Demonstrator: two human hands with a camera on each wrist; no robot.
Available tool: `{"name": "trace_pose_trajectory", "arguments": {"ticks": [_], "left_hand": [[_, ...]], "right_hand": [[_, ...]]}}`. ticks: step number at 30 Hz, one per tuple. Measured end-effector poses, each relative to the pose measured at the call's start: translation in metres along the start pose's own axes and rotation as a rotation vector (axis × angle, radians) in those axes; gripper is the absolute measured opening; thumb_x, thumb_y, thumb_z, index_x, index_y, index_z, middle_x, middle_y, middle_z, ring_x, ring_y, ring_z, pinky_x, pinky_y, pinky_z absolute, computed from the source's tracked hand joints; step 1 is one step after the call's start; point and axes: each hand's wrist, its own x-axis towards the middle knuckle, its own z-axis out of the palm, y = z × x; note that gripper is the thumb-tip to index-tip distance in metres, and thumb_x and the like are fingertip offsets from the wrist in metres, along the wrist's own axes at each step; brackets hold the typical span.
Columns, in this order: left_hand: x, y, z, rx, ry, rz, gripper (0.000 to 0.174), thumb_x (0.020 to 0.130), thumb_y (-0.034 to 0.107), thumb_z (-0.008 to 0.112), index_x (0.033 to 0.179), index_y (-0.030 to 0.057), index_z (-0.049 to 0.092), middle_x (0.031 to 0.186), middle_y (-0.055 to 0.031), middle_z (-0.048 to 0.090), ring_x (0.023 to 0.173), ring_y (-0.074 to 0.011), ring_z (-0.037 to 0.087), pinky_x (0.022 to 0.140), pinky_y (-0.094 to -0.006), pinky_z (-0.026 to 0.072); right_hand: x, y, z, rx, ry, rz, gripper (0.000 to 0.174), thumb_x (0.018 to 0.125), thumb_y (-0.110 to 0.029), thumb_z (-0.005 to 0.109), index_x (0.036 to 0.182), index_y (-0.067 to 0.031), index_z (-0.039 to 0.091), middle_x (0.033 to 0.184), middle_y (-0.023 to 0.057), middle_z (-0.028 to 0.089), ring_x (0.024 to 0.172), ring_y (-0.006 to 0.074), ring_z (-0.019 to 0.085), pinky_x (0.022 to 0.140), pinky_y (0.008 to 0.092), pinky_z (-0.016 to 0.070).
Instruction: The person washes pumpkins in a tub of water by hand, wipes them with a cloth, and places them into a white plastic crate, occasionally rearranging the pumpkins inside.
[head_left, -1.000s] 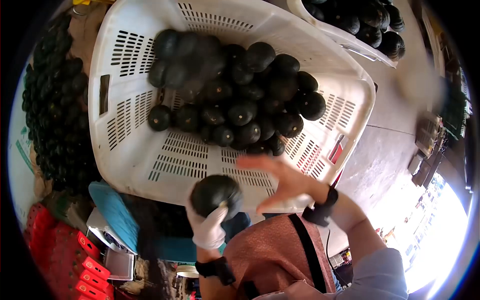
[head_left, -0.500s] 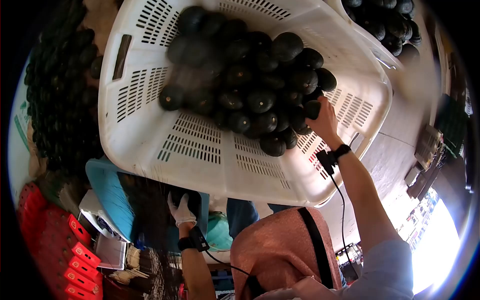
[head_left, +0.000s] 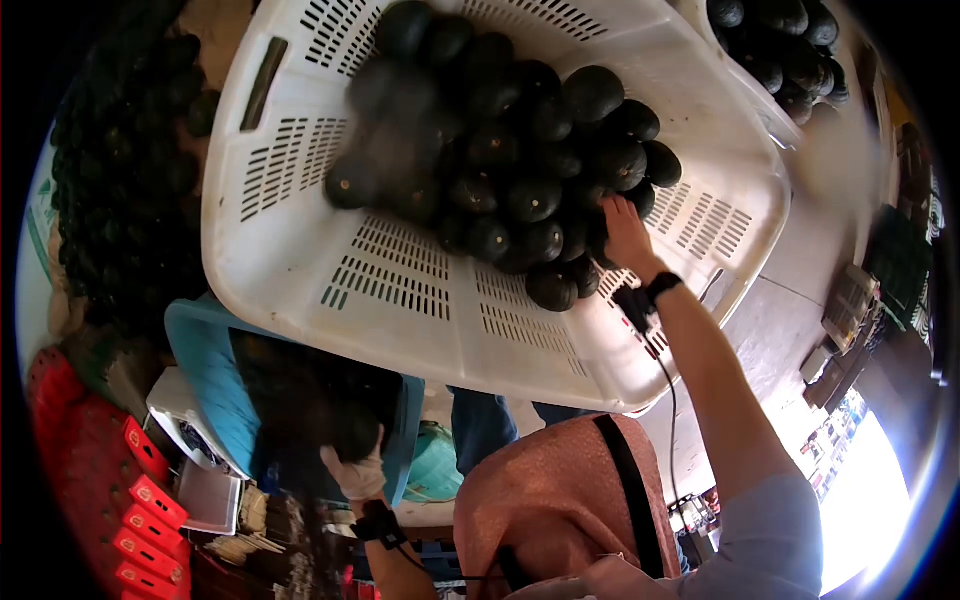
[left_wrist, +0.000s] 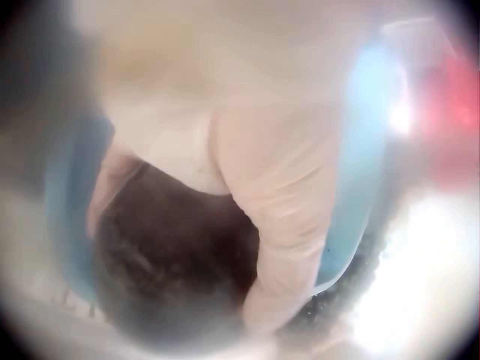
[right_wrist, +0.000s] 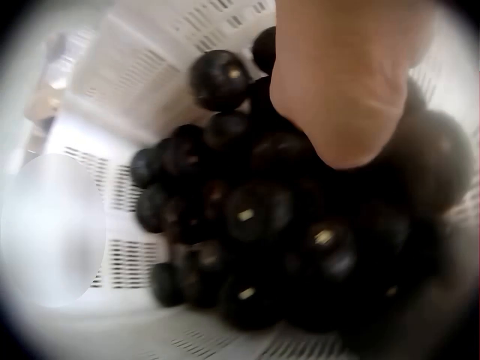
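My left hand [head_left: 355, 472], in a whitish glove, is at the blue tub [head_left: 405, 450] and grips a dark green round squash [head_left: 352, 430]. In the left wrist view, thumb and fingers curve around the squash [left_wrist: 180, 262], with the tub's blue wall behind. My bare right hand [head_left: 628, 238] reaches into the large white slatted basket [head_left: 400, 345], its fingers stretched over the right side of the squash pile [head_left: 530, 200]. The right wrist view shows part of this hand [right_wrist: 341, 97] above several squashes [right_wrist: 259, 210]; its fingertips are hidden there.
More squashes [head_left: 790, 50] fill another white container at the upper right. A big heap of squashes [head_left: 120, 220] lies on the left. Red crates [head_left: 150, 500] stand at lower left, and a cable [head_left: 672, 430] hangs from my right wrist.
My left hand has moved from the basket's front rim down and left to the blue tub. My right hand has gone from above the front rim onto the pile. The view has shifted.
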Motion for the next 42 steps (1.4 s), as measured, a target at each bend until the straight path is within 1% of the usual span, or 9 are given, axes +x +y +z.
{"name": "trace_pose_trajectory", "arguments": {"ticks": [4, 8, 14, 18, 22, 30, 32, 37, 42], "left_hand": [[0.033, 0.009, 0.005, 0.603, 0.339, 0.172, 0.062, 0.078, 0.026, 0.076, 0.134, 0.021, 0.048, 0.121, -0.0071, 0.057, 0.109, -0.0302, 0.056, 0.08, -0.0506, 0.0543], [0.043, -0.008, -0.001, 0.878, 0.39, 0.106, 0.068, 0.078, 0.013, 0.075, 0.138, 0.0176, 0.045, 0.119, -0.0051, 0.057, 0.109, -0.0253, 0.055, 0.079, -0.0401, 0.0509], [-0.01, -0.035, 0.07, 1.179, -0.016, 0.663, 0.066, 0.088, 0.016, 0.061, 0.146, 0.004, 0.031, 0.143, -0.0131, 0.041, 0.12, -0.0255, 0.049, 0.099, -0.0337, 0.0404], [-0.034, -0.048, 0.114, 0.408, -0.512, -0.165, 0.096, 0.081, 0.055, 0.069, 0.148, 0.0051, 0.023, 0.141, -0.0211, 0.043, 0.127, -0.0363, 0.047, 0.1, -0.0508, 0.044], [-0.035, -0.06, 0.092, 0.152, -1.055, -0.387, 0.089, 0.077, 0.058, 0.071, 0.142, 0.0072, 0.038, 0.143, -0.0279, 0.037, 0.125, -0.0483, 0.044, 0.099, -0.056, 0.0442], [-0.015, 0.003, -0.003, -0.087, -0.399, -0.084, 0.064, 0.083, 0.046, 0.071, 0.138, 0.0243, 0.047, 0.145, -0.0163, 0.038, 0.121, -0.0425, 0.048, 0.09, -0.0571, 0.0498], [-0.005, 0.015, -0.023, 0.293, 0.154, 0.148, 0.066, 0.084, 0.043, 0.07, 0.14, 0.0214, 0.045, 0.143, -0.0093, 0.042, 0.122, -0.0323, 0.05, 0.091, -0.0537, 0.0503], [-0.009, 0.002, 0.004, 1.029, 0.199, 0.421, 0.065, 0.084, 0.007, 0.066, 0.144, 0.0116, 0.04, 0.145, -0.0144, 0.04, 0.129, -0.0231, 0.043, 0.105, -0.0339, 0.0358], [-0.044, -0.032, 0.115, 0.269, -0.621, -0.042, 0.096, 0.076, 0.015, 0.077, 0.152, 0.0155, 0.018, 0.152, -0.0195, 0.031, 0.139, -0.0321, 0.032, 0.109, -0.0489, 0.0332]], "right_hand": [[0.002, 0.027, 0.029, -0.5, -0.506, -0.066, 0.08, 0.062, -0.007, 0.078, 0.133, -0.0184, 0.044, 0.136, 0.0108, 0.042, 0.127, 0.0322, 0.042, 0.096, 0.0474, 0.0457], [-0.01, 0.026, 0.048, -0.691, -0.449, -0.136, 0.081, 0.058, -0.008, 0.081, 0.131, -0.0202, 0.046, 0.132, 0.0101, 0.044, 0.122, 0.0317, 0.045, 0.089, 0.0449, 0.0495], [-0.068, -0.03, -0.035, 0.588, -0.321, 0.247, 0.081, 0.056, -0.024, 0.086, 0.126, -0.0071, 0.049, 0.114, 0.0135, 0.063, 0.103, 0.0275, 0.064, 0.09, 0.0399, 0.0507], [-0.125, -0.121, -0.111, 1.014, -0.786, -0.189, 0.095, 0.059, -0.031, 0.091, 0.138, -0.0107, 0.043, 0.133, 0.0099, 0.05, 0.125, 0.0253, 0.048, 0.099, 0.0395, 0.0435], [-0.106, -0.101, -0.025, 0.746, -0.397, 0.095, 0.089, 0.07, -0.034, 0.086, 0.141, -0.0076, 0.039, 0.132, 0.0168, 0.05, 0.113, 0.0303, 0.052, 0.093, 0.0408, 0.0462], [-0.035, -0.085, 0.104, 0.29, -0.561, 0.632, 0.113, 0.056, -0.058, 0.082, 0.147, -0.0154, 0.03, 0.14, 0.0328, 0.029, 0.126, 0.055, 0.038, 0.101, 0.0523, 0.0413], [-0.034, -0.077, 0.097, 0.288, -0.585, 0.523, 0.105, 0.057, -0.052, 0.082, 0.144, -0.0128, 0.037, 0.138, 0.0341, 0.031, 0.121, 0.0533, 0.044, 0.097, 0.0512, 0.0447], [-0.057, -0.093, -0.014, 1.101, -0.811, 0.358, 0.088, 0.069, -0.033, 0.078, 0.145, -0.0128, 0.039, 0.137, 0.0152, 0.047, 0.121, 0.0324, 0.052, 0.098, 0.0446, 0.0462], [-0.107, -0.201, -0.123, 1.065, -0.606, -0.519, 0.098, 0.072, -0.036, 0.083, 0.15, -0.0116, 0.029, 0.147, 0.0158, 0.039, 0.13, 0.0262, 0.045, 0.109, 0.0433, 0.0372]]}}
